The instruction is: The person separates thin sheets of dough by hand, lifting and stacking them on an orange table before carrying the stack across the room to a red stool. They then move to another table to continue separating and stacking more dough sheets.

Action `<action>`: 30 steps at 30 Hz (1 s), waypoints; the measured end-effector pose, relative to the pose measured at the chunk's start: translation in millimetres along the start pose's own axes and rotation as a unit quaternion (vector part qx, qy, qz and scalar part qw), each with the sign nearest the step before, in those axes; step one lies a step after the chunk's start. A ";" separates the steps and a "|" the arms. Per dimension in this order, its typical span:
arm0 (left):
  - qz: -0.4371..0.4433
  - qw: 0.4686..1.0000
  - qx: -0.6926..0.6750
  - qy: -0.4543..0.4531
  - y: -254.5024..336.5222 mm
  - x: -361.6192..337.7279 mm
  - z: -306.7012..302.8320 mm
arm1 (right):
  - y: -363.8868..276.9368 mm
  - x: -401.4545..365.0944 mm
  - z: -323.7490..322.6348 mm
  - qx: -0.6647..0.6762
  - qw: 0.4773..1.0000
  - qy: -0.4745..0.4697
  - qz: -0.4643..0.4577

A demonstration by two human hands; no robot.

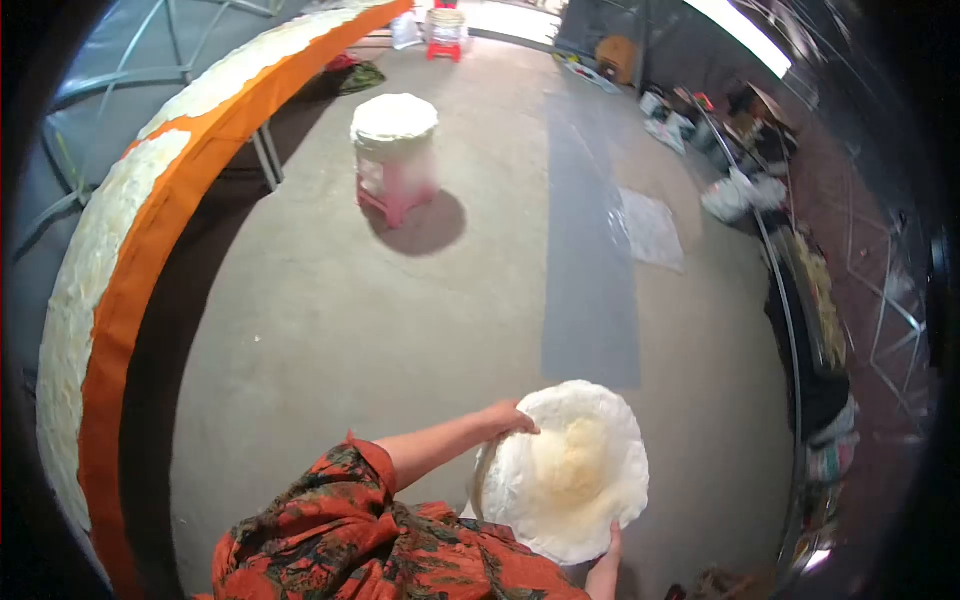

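Observation:
A round white disc (535, 470) with a yellowish, blurred middle is held out in front of my body at the lower right. My left hand (512, 417) grips its upper left rim, fingers wrapped over the edge. At the lower right rim, my right hand (611, 545) holds the disc, with its thumb on the top face and the other fingers hidden beneath. Some more white material shows under the disc's left edge.
A red stool (396, 190) bears a stack of white round pieces. Along the left curves a long orange-edged table (130, 290) covered with white pieces. Another red stool (443, 50) stands far back. A grey strip (590, 250) lies on the floor; bags (735, 197) line the right side.

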State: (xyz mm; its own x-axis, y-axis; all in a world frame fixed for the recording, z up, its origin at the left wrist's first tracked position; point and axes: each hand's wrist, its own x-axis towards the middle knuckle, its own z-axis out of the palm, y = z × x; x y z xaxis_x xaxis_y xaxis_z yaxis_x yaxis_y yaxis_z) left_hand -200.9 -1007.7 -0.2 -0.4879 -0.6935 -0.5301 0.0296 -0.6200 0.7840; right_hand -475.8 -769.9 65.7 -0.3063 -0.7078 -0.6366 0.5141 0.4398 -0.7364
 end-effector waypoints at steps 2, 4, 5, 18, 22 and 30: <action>0.041 0.999 -0.012 0.033 63.4 -4.7 -45.7 | -14.5 74.0 32.9 -0.018 1.000 -0.002 -0.004; 0.029 0.996 -0.069 0.044 108.1 6.0 -104.6 | -27.1 163.2 73.1 -0.009 1.000 -0.025 0.016; 0.022 0.995 -0.081 0.049 121.8 10.7 -121.8 | -33.0 194.0 90.1 -0.007 0.999 -0.052 0.015; 0.120 0.905 -0.268 0.308 229.1 -5.6 -448.0 | -66.0 458.1 562.2 -0.172 0.911 -0.345 0.147; 0.134 0.896 -0.282 0.316 285.7 29.1 -539.0 | -76.7 505.8 683.8 -0.155 0.912 -0.353 0.144; 0.202 0.912 -0.264 0.242 433.2 122.8 -708.1 | -128.6 583.1 853.1 -0.164 0.923 -0.337 0.090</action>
State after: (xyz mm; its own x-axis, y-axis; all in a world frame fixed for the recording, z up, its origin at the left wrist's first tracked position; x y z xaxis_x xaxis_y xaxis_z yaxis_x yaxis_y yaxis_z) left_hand 369.7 -1621.3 45.6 0.0943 -0.9062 -0.4122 0.5991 -0.2790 0.7505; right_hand -37.0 -1710.9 -15.3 0.3856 -0.7407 -0.5502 0.2032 0.6499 -0.7324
